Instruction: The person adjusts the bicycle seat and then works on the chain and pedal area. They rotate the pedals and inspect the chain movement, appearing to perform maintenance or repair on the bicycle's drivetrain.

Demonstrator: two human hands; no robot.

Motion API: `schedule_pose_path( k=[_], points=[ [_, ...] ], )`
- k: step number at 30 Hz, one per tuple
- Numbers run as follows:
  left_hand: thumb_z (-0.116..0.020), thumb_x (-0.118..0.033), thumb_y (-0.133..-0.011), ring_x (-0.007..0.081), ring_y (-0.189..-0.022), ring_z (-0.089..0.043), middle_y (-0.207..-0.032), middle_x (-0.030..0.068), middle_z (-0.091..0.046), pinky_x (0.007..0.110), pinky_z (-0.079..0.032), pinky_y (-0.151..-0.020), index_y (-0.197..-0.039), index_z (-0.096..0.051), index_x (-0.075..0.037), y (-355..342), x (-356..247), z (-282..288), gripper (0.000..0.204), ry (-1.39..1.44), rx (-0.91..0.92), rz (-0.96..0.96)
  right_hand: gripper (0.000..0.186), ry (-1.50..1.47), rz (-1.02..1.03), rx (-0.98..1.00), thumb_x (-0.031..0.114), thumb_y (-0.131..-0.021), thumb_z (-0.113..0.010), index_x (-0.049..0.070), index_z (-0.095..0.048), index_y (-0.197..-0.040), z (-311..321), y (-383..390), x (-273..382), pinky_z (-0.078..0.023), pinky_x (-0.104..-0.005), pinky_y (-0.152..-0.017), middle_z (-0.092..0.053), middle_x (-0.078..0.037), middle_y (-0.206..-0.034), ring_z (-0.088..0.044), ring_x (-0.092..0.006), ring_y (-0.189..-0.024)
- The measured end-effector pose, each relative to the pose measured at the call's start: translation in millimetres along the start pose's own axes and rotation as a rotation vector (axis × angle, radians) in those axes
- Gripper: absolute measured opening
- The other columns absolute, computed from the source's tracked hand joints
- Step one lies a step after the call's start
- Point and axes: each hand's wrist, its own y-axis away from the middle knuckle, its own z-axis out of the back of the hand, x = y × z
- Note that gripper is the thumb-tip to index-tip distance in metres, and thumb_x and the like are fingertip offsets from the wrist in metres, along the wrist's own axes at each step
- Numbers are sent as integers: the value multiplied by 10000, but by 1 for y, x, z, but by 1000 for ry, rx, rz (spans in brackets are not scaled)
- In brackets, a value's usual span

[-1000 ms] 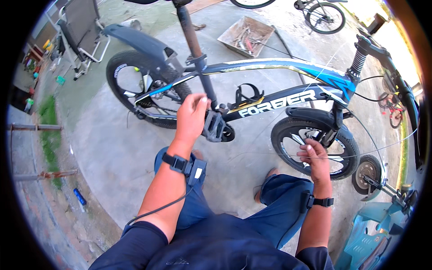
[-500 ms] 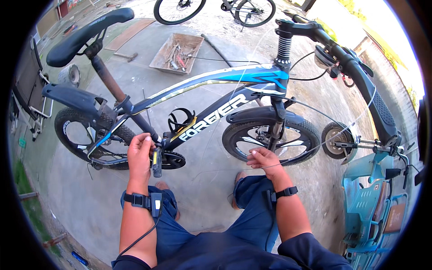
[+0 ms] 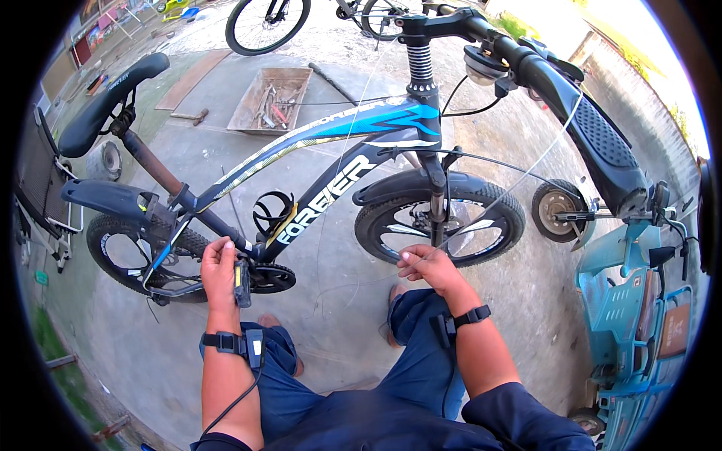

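A person crouches on a concrete yard beside a blue-and-black bicycle [image 3: 331,161], the view having swung within the last second from the rear wheel and seat post toward the handlebar [image 3: 556,83] and front wheel [image 3: 440,222]. The left hand [image 3: 219,270] has stayed closed around the pedal [image 3: 242,282] at the crank, while the right hand [image 3: 427,264], earlier up against the front tyre, now sits just below it, fingers pinched on a thin cable [image 3: 519,177] that runs up toward the handlebar. That suggests work shifting from the wheel to the cable. Counted: one bicycle in hand, two more parked behind, one open tool tray [image 3: 272,101], one small loose wheel [image 3: 555,209], one teal ride-on vehicle [image 3: 639,301].
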Motion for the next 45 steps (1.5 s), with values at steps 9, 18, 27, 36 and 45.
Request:
schedule_pose_path(
  k=[9,18,27,36,45],
  points=[
    [-617,-140,-937,47,-742,-524,-861,1,-591,198,-450,-670,-1068,-603,-16,3,1,1,181,40,0,7,329,-2,0,13,280,-956,-582,22,-585,-1161,-1,3,-1,-500,-238,-704,-678,-91,-1005,-682,-150,-843],
    [-611,-140,-941,50,-762,-542,-877,8,-603,199,-459,-687,-1072,-602,-19,4,1,2,178,41,6,15,333,18,1,33,250,-959,-574,8,-577,-1188,0,2,-2,-507,-241,-714,-675,-101,-1009,-677,-152,-847],
    [-611,-135,-939,50,-762,-544,-873,5,-604,199,-463,-686,-1073,-602,-24,4,1,3,174,37,8,20,321,39,-18,23,250,-955,-582,19,-585,-1178,-2,0,-1,-510,-243,-715,-674,-92,-997,-675,-142,-841],
    [-616,-137,-935,47,-746,-534,-859,3,-603,197,-457,-680,-1067,-606,-27,1,3,2,172,39,2,24,354,51,-17,29,312,-947,-602,29,-600,-1159,-1,-6,-7,-505,-240,-710,-678,-81,-992,-675,-136,-838],
    [-618,-121,-930,48,-729,-529,-840,3,-597,194,-451,-659,-1053,-606,-21,-1,2,1,159,50,-1,17,356,63,-32,26,309,-950,-593,24,-606,-1161,-6,0,5,-503,-253,-729,-682,-86,-1004,-685,-161,-862]
  ],
)
